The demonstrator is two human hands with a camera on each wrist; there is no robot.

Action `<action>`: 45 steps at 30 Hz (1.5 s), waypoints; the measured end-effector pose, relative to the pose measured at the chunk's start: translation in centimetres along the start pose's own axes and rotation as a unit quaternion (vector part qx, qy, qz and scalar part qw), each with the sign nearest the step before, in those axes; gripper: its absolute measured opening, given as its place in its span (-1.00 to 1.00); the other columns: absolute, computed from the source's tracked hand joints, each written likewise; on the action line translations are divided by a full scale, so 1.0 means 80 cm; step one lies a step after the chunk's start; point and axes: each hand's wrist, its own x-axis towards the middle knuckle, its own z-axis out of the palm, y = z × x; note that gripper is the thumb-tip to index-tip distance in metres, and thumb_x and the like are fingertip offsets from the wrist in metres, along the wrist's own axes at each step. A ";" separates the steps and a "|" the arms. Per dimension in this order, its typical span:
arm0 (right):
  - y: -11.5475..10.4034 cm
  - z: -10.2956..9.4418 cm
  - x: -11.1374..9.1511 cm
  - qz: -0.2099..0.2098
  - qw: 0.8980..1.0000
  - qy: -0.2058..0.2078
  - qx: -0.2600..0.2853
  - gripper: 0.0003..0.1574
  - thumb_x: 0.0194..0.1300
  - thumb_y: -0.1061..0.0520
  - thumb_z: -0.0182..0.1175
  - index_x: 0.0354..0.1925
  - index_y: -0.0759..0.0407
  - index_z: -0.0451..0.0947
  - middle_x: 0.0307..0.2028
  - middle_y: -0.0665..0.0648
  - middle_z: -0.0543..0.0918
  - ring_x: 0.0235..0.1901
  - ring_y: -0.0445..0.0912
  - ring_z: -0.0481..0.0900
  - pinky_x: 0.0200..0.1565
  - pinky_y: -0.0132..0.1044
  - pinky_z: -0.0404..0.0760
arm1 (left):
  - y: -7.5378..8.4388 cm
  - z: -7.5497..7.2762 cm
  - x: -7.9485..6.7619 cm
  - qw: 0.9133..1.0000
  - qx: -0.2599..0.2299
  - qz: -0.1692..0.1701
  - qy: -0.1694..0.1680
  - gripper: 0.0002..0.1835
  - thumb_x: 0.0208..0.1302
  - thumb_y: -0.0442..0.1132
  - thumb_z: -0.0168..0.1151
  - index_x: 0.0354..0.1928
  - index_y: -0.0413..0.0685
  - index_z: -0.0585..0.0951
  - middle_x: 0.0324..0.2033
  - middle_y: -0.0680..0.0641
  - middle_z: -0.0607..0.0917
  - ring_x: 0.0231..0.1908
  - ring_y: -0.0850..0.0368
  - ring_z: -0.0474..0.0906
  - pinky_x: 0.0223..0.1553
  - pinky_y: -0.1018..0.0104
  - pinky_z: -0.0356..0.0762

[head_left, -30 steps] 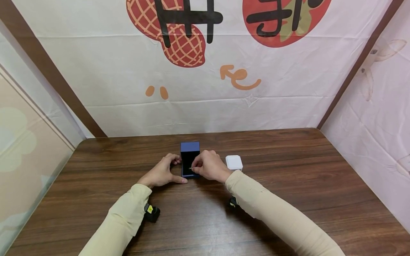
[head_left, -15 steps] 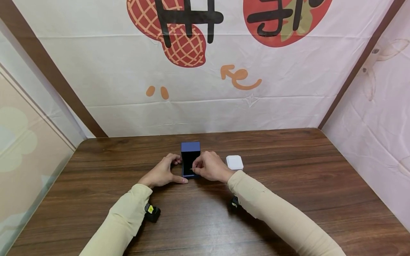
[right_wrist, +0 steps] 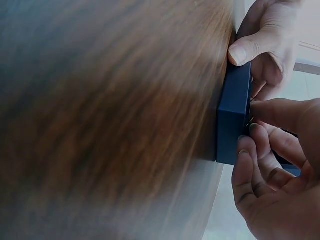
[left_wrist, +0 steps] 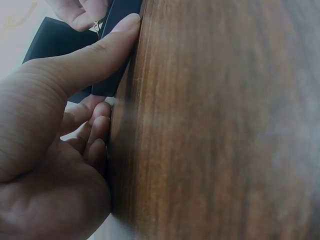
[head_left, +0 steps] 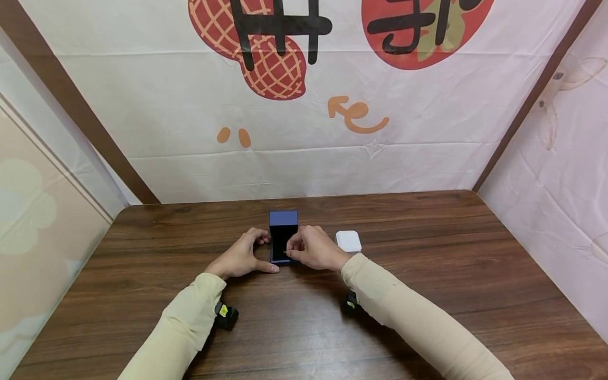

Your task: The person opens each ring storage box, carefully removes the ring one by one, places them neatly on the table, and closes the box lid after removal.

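Head view: right hand (head_left: 313, 248) pinches a tiny gold-coloured piece (left_wrist: 96, 26) at the black inside of the open blue rectangular box (head_left: 283, 218); left hand (head_left: 239, 257) grips the box's left side, thumb at front. Light pinch, firm brace, small moves should avoid snagging. White rounded-square case (head_left: 349, 241) sits right of box.

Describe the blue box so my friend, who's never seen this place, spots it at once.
Find the brown table and look towards its far edge. Between the left hand and the right hand stands the box. Unlike the white case to its right, it is blue, open and black inside.
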 end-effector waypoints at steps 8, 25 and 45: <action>0.000 0.000 -0.002 0.016 1.000 -0.017 0.015 -0.88 0.34 0.26 0.33 -0.35 0.09 0.73 -0.39 -0.05 0.56 -0.42 -0.24 0.47 -0.35 -0.37 0.49 | -0.001 0.000 0.000 1.000 0.000 -0.001 0.001 -0.10 -0.02 -0.11 0.67 0.29 -0.37 0.41 0.14 -0.24 0.45 0.17 -0.17 0.35 0.27 -0.12 0.29; -0.018 -0.002 -0.026 -0.019 0.998 -0.054 0.029 -0.87 0.33 0.24 0.34 -0.37 0.06 0.68 -0.38 -0.06 0.53 -0.43 -0.30 0.48 -0.35 -0.43 0.51 | -0.001 0.000 0.000 1.000 0.000 0.006 0.001 -0.12 -0.02 -0.13 0.67 0.27 -0.37 0.42 0.11 -0.23 0.46 0.16 -0.16 0.35 0.26 -0.12 0.30; -0.036 0.014 -0.031 -0.080 0.987 -0.122 -0.065 -0.89 0.21 0.22 0.37 -0.41 0.01 0.69 -0.44 -0.10 0.50 -0.45 -0.35 0.41 -0.36 -0.50 0.38 | 0.002 -0.001 -0.001 1.000 0.009 0.011 0.004 -0.14 -0.01 -0.16 0.67 0.27 -0.39 0.42 0.10 -0.23 0.47 0.14 -0.16 0.36 0.23 -0.11 0.33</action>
